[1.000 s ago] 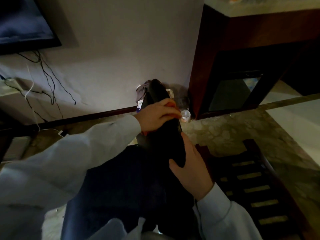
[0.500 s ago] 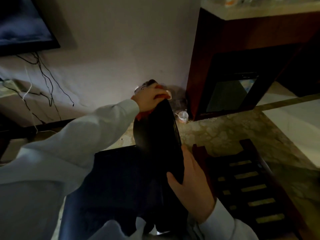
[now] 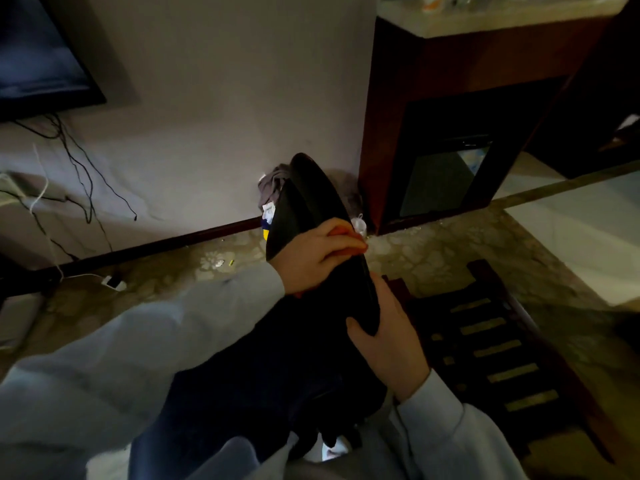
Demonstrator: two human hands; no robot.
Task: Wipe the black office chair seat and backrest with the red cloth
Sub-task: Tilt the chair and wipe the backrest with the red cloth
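Head view, in dim light: a person's left hand [image 3: 317,259] curls over a red cloth [image 3: 343,232], pressing it onto the right edge of the black backrest [image 3: 308,202], about halfway up. Lower on that edge, the right hand [image 3: 389,341] clasps the backrest, thumb in front. The seat [image 3: 270,372] lies left of the backrest, a cabinet [image 3: 446,81] beyond it to the right.

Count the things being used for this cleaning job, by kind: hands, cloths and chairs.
2 hands: left hand, right hand
1 red cloth
1 black office chair
Total: 4
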